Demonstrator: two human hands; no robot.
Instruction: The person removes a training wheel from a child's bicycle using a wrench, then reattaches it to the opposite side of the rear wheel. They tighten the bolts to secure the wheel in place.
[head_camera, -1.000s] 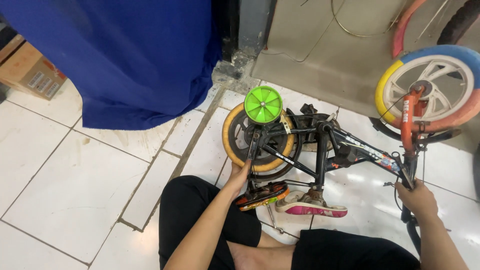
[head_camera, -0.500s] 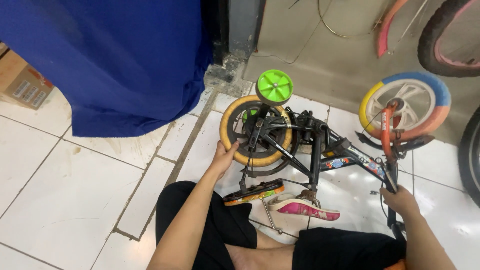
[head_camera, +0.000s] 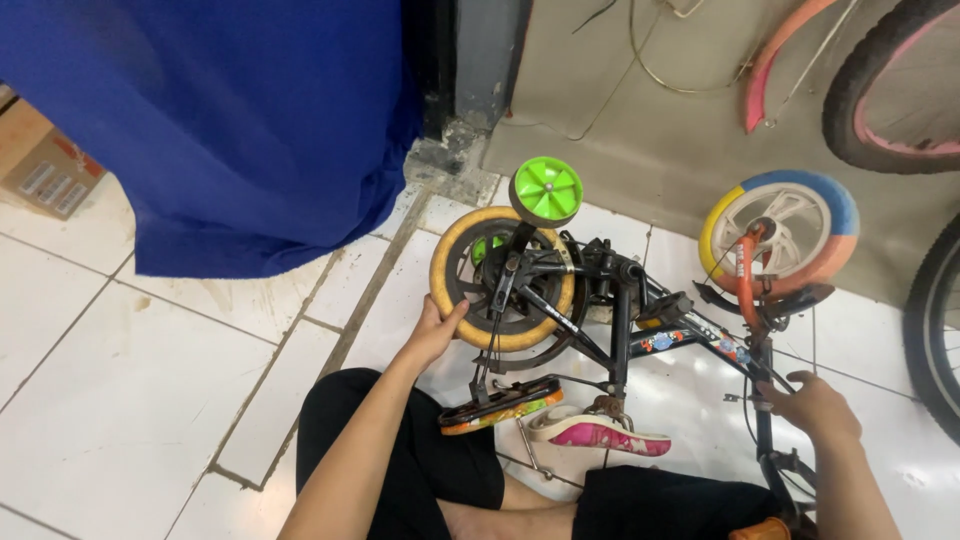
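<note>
A small child's bicycle lies upside down on the white tiled floor in front of my legs. My left hand (head_camera: 434, 327) grips the yellow rear tyre (head_camera: 455, 258) at its near left edge. A green training wheel (head_camera: 546, 191) sticks up above that wheel. My right hand (head_camera: 812, 408) holds the black handlebar (head_camera: 766, 420) at the right. The multicoloured front wheel (head_camera: 782, 225) with an orange fork points away from me. A black frame (head_camera: 620, 315) joins both wheels, and the saddle (head_camera: 502, 409) rests on the floor near a pink and white sandal (head_camera: 598, 433).
A blue cloth (head_camera: 220, 120) hangs over the upper left. A cardboard box (head_camera: 45, 165) sits at the far left. Larger bicycle wheels (head_camera: 890, 90) and a pink mudguard (head_camera: 775, 60) stand at the upper right, with another dark tyre (head_camera: 935, 330) at the right edge. Cables trail along the grey wall.
The view has shifted so the bicycle sits lower in frame and more of the wall and large wheels show. Both hands keep their hold on the tyre and handlebar.
</note>
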